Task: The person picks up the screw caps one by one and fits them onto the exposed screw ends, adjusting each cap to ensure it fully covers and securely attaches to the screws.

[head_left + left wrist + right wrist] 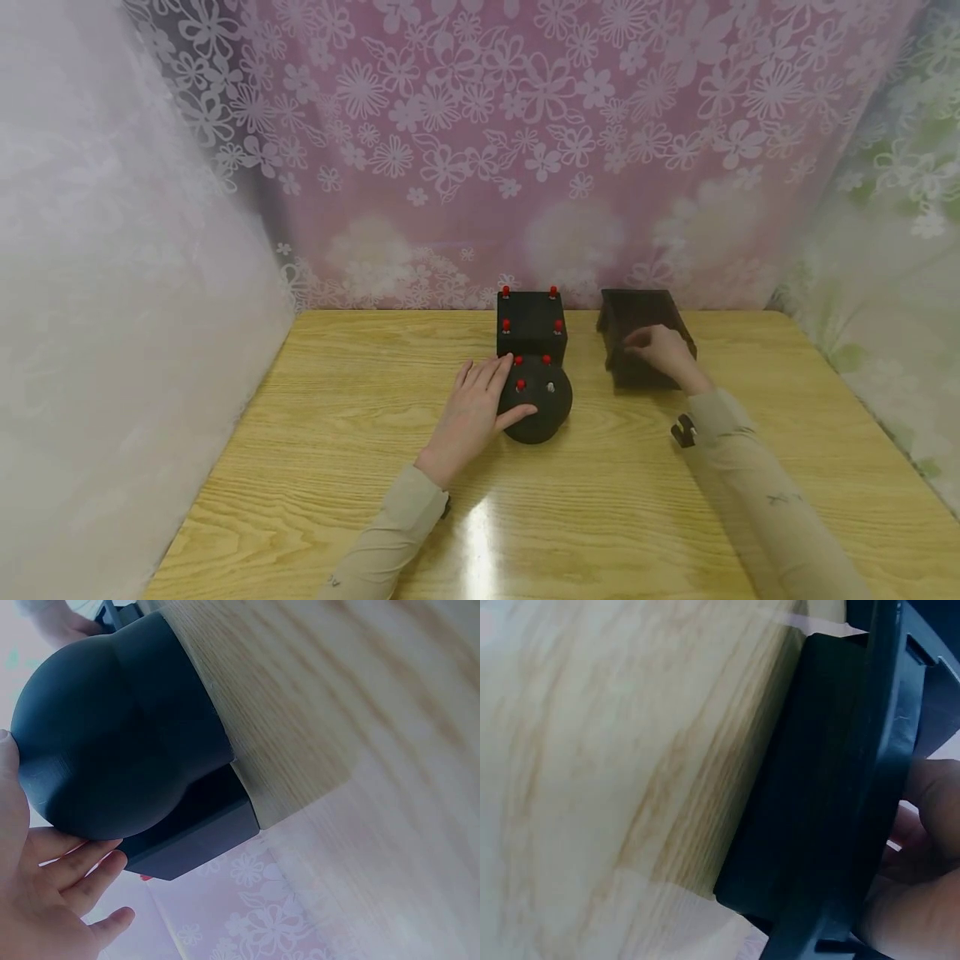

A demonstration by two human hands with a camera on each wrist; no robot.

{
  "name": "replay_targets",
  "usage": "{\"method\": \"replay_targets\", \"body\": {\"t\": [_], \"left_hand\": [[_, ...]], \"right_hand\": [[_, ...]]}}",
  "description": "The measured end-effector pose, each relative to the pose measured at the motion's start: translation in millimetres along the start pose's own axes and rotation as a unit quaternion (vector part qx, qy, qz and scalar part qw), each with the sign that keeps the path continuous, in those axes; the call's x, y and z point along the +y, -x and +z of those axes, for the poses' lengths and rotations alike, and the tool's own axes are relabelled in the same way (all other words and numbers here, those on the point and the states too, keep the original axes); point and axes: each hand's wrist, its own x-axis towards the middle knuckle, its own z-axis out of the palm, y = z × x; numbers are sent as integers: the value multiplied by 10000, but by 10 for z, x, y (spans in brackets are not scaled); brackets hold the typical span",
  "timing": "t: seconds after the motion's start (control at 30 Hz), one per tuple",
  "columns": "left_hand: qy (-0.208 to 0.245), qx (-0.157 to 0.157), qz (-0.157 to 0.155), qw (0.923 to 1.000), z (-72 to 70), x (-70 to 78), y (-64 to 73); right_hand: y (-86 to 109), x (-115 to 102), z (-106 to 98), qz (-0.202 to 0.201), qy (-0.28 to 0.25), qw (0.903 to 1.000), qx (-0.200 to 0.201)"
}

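Observation:
My left hand [468, 404] holds the side of a round black block [542, 421], its thumb lying over the top. In the left wrist view the fingers [82, 870] curve round the block's smooth domed side. Red-capped metal studs stand on its top, with one bare silver stud [551, 387] at the right. My right hand [663, 350] is at a black open-topped bin [637, 307], thumb and fingers drawn together. In the right wrist view those fingers reach over the bin's rim [896, 720]; I cannot tell whether they pinch anything.
Behind the round block stands a black square box [531, 315] with red caps [506, 325] at its top corners. A small black clip-like piece [683, 431] shows beside the right sleeve. Flowered curtains [465, 167] border the wooden table [337, 400] at the back and sides.

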Motion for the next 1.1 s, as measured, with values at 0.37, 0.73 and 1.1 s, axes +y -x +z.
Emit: {"method": "replay_targets", "body": {"t": [0.37, 0.73, 1.1], "left_hand": [[23, -140, -77, 9999, -11, 8, 0], [-28, -54, 1, 10000, 1, 1, 7], [27, -70, -32, 10000, -10, 8, 7]], "right_hand": [[-39, -10, 4, 132, 109, 9985, -517], [12, 48, 13, -97, -208, 9995, -200], [81, -14, -21, 50, -971, 9952, 117]]}}
